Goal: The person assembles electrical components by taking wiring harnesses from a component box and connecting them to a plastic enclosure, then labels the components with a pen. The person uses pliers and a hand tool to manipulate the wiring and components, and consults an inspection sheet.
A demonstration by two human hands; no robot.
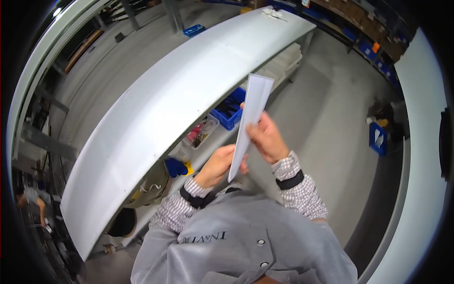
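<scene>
- Right hand [268, 138]: fingers grasped the middle of a white folded sheet [254, 97].
- Left hand [216, 166]: fingers grasped its lower end.
- Sheet position: held up beside the right edge of the long white tabletop [156, 118].
- Progress: judged underway; sheet taken up, not set down. Work outstanding could not be determined.
- Beneath the tabletop: blue crate [231, 124], blue glove [175, 167].
</scene>
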